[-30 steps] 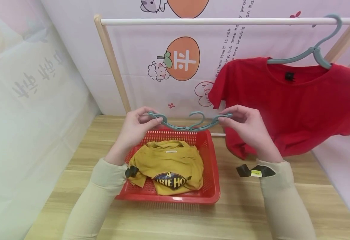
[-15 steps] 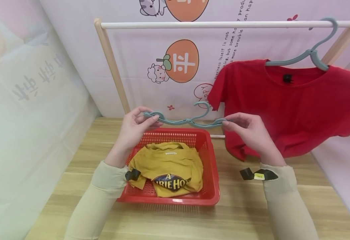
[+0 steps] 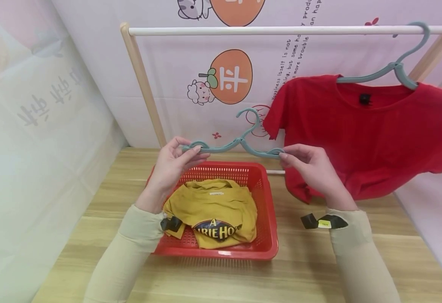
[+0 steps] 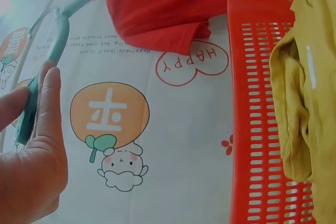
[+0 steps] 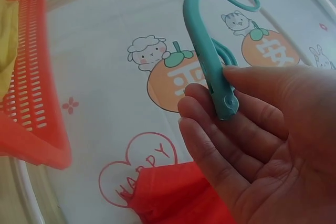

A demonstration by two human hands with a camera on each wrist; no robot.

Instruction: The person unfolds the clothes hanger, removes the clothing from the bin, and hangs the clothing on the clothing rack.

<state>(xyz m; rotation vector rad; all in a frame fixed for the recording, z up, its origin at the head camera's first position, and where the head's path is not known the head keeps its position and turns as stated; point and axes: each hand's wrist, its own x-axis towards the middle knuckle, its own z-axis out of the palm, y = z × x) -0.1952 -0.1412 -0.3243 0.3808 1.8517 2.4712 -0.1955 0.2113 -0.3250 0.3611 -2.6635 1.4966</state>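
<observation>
Both hands hold a blue-green clothes hanger point(image 3: 221, 149) level above the back edge of a red basket point(image 3: 273, 227), its hook pointing up. My left hand point(image 3: 171, 166) pinches the left end between thumb and fingers; the left wrist view shows the same left hand point(image 4: 39, 150) on that arm of the hanger. The opposite end is pinched by my right hand point(image 3: 313, 168), and in the right wrist view the thumb of the right hand point(image 5: 262, 140) presses the hanger point(image 5: 207, 51) against the fingers. Inside the basket lies a crumpled yellow T-shirt point(image 3: 221, 206) with a dark printed logo.
A wooden rack with a white rail point(image 3: 221, 31) stands at the back. From its right part hangs a red T-shirt point(image 3: 357, 143) on another blue-green hanger point(image 3: 372, 76). Printed sheeting point(image 3: 190, 59) covers the wall behind. The tabletop point(image 3: 289, 269) is wood-grained.
The held hanger has turned so its hook, earlier low and leaning back, now points up. The hanger's middle has risen. Both hands keep their hold on its ends.
</observation>
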